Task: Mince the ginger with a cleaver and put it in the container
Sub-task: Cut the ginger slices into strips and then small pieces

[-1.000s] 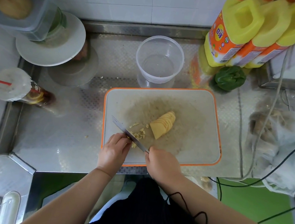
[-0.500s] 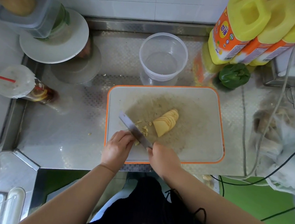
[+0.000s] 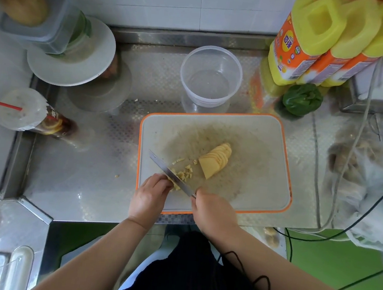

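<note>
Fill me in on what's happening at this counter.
A person is chopping ginger on the cutting board. The right hand holds the cleaver by its handle, while the left hand steadies small ginger pieces beside the blade. A fanned stack of ginger slices waits uncut. The clear container behind the board holds no ginger yet.

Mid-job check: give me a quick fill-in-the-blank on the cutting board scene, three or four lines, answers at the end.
1. The right hand grips the ____ by its handle.
2. The fanned ginger slices lie on the cutting board, whose rim is ____.
3. The clear container behind the board holds ____ ginger so far.
4. The left hand rests beside the blade on the small chopped ____ pieces.

Answers: cleaver; orange; no; ginger
</note>
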